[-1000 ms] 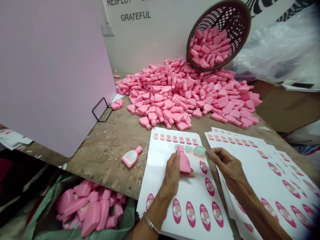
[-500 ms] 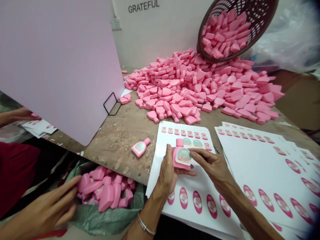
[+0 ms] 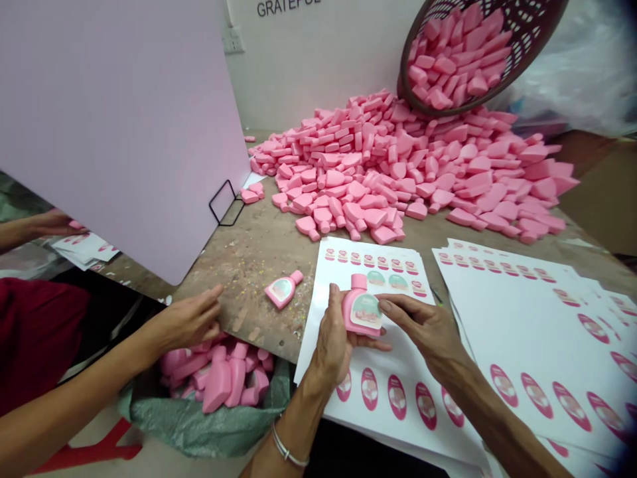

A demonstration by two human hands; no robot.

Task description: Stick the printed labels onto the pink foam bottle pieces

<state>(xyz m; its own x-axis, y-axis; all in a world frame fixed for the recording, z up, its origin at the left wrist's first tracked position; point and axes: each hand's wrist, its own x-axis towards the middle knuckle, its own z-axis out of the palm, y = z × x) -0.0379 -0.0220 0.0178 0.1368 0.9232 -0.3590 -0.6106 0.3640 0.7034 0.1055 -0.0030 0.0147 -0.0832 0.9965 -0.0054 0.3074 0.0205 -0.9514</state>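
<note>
My left hand (image 3: pixel 334 345) grips a small pink bottle (image 3: pixel 359 311) upright over a white sticker sheet (image 3: pixel 368 345). A pale green label sits on the bottle's front. My right hand (image 3: pixel 423 326) presses a finger against that label from the right. Pink oval stickers line the sheet's near edge. A second labelled pink bottle (image 3: pixel 283 290) lies flat on the worn wooden table (image 3: pixel 249 259), left of the sheet.
A large heap of pink bottles (image 3: pixel 398 172) spills from a tipped brown basket (image 3: pixel 517 40) at the back. More sticker sheets (image 3: pixel 542 318) lie to the right. A pink board (image 3: pixel 114 119) stands left. Another person's hand (image 3: pixel 186 322) reaches over a green sack of bottles (image 3: pixel 223 378).
The green label went from the sheet onto the bottle, which turned face up. My right hand now presses it. The other person's hand came in over the sack and moved up toward the table edge.
</note>
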